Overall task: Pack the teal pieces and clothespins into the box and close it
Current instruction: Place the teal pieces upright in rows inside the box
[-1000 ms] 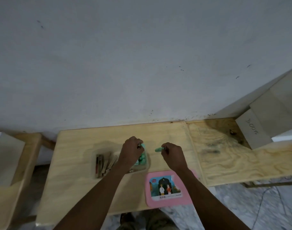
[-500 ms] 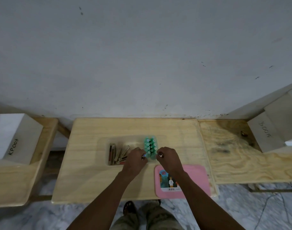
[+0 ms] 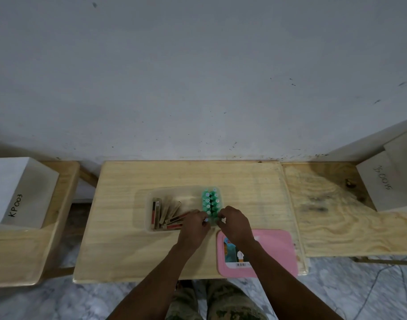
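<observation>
- Teal plastic pieces (image 3: pixel 211 203), small and capped, stand upright in two tight rows in the right-hand part of a clear plastic box (image 3: pixel 142 204) on the pale wooden tabletop (image 3: pixel 119 245); packed shoulder to shoulder like this, they likely brace one another and leave room beside them.
- Wooden clothespins with red stripes (image 3: pixel 166 214) lie fanned flat in the left part of the same box, well below its rim, which should let a lid seat.
- The left hand (image 3: pixel 193 227) and right hand (image 3: pixel 235 224) meet at the near end of the teal rows, fingertips pinched together around something small; whether that is a last teal piece I cannot tell.
- A pink rounded-rectangle lid with a picture label and a barcode (image 3: pixel 267 252) lies flat on the tabletop just beside the box, under the right wrist, probably kept within reach for closing; its small print is unreadable.
- A white block (image 3: pixel 17 192) on the left bench bears handwritten "KP003".
- A grey block (image 3: pixel 382 188) on the right reads roughly "JS0015", though the first characters are uncertain.
</observation>
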